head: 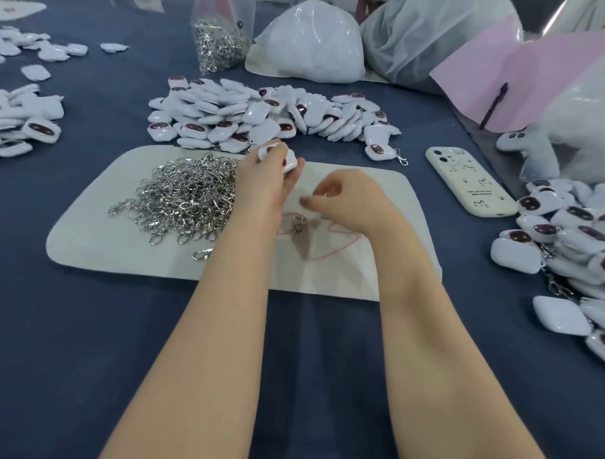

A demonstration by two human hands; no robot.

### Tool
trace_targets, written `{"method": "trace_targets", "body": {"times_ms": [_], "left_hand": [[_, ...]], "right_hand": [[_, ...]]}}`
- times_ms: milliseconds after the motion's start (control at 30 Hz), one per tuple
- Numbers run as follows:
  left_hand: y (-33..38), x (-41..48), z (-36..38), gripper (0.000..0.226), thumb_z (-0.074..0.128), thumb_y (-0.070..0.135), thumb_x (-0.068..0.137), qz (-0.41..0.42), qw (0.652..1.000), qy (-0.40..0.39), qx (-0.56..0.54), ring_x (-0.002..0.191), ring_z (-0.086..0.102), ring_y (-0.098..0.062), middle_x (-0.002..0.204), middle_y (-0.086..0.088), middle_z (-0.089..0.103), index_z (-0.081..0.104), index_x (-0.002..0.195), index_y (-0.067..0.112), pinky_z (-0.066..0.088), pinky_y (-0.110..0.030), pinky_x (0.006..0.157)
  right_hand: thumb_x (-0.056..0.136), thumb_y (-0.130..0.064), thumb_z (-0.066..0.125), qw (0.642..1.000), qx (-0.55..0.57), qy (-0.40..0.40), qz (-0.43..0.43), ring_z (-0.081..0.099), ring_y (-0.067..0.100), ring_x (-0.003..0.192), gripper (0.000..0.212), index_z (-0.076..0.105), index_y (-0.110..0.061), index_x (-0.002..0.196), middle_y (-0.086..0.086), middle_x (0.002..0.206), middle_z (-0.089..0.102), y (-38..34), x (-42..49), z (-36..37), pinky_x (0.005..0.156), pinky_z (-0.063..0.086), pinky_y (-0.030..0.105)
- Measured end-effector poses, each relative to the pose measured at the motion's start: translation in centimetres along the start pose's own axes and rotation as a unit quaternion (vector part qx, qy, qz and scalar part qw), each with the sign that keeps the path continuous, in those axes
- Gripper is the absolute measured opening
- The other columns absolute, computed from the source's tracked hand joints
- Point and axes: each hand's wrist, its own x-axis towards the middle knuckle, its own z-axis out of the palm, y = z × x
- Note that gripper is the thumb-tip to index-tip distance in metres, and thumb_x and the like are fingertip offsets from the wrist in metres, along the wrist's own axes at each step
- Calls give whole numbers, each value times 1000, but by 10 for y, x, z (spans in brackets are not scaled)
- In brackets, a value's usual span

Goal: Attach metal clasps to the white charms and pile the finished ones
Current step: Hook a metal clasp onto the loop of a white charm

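While the left hand (261,180) grips a half-hidden charm (291,161), right hand (346,200) blurs: grip unclear.

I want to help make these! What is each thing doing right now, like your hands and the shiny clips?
Left hand: holding a white charm.
Right hand: fingers curled; contents too blurry.
Clasp heap: loose on the mat.
Phone: lying face down.
Charm beside phone: clasp attached.
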Motion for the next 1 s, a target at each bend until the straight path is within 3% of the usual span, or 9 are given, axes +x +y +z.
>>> {"method": "trace_targets", "body": {"times_ms": [100, 167, 233, 300, 400, 467, 600, 767, 1000], "left_hand": [[1, 4, -3, 9, 49, 7, 94, -6, 1000, -4, 19, 80, 62, -19, 91, -7, 61, 57, 92, 11, 53, -19, 66], [0, 7, -3, 12, 53, 12, 93, -1, 998, 1, 66, 87, 60, -18, 105, -8, 62, 59, 103, 15, 51, -18, 69], [-2, 11, -4, 13, 56, 13, 93, 7, 996, 7, 90, 83, 59, -16, 104, -7, 61, 59, 105, 15, 51, -17, 66], [-1, 10, -4, 3, 57, 7, 92, 7, 998, 2, 70, 75, 56, -14, 91, -9, 59, 58, 93, 9, 52, -16, 61], [-1, 10, -5, 17, 54, -1, 90, -3, 1000, 4, 24, 73, 56, -18, 81, -12, 54, 54, 74, 4, 53, -16, 58], [-2, 10, -5, 18, 50, -3, 89, -15, 1000, 9, 4, 69, 58, -19, 77, -11, 54, 54, 73, 2, 54, -18, 60], [-8, 9, -2, 14, 50, -3, 88, -28, 994, -24, 105, 67, 59, -17, 76, -11, 55, 53, 78, 5, 52, -22, 60], [-14, 1, 2, 21, 56, -8, 85, -23, 978, -76, 192, 70, 61, -18, 86, -11, 58, 52, 85, 12, 54, -30, 69], [-15, -2, 4, 27, 46, 2, 90, 46, 962, -34, 267, 49, 66, -10, 83, -3, 58, 45, 113, 16, 55, -22, 55]], "right_hand": [[76, -44, 70, 980, -168, -106, 15, 60, 26, 85, 43, 62, -7, 95, 8, 95, 65, -13, 1, 9, 69, 46, 33], [81, -36, 67, 975, -198, -102, -5, 56, 27, 89, 33, 58, -9, 97, 9, 102, 64, -20, 4, 17, 71, 42, 30], [86, -24, 61, 977, -196, -87, -13, 58, 28, 98, 24, 60, -8, 103, 10, 108, 64, -19, 8, 21, 74, 43, 30], [86, -19, 61, 987, -146, -60, -7, 60, 25, 94, 12, 63, -11, 95, 9, 101, 66, -11, 12, 18, 73, 46, 30], [87, -12, 58, 992, 104, 38, 54, 60, 6, 56, 10, 57, -15, 77, 8, 81, 63, 7, 15, 15, 52, 50, 24], [87, -7, 56, 953, 269, 110, 86, 56, 3, 43, 11, 55, -15, 79, 7, 78, 62, 16, 17, 15, 46, 48, 22], [89, -8, 58, 892, 413, 175, 57, 60, 1, 51, 6, 56, -12, 85, 1, 75, 65, 16, 20, 14, 53, 49, 16], [88, -9, 60, 888, 418, 189, 31, 56, 1, 48, 8, 60, -14, 82, -4, 63, 64, 13, 21, 19, 52, 47, 17], [94, -9, 48, 923, 316, 217, 22, 55, 0, 59, 20, 66, -15, 102, -5, 75, 62, 20, 27, 24, 70, 50, 23]]}}
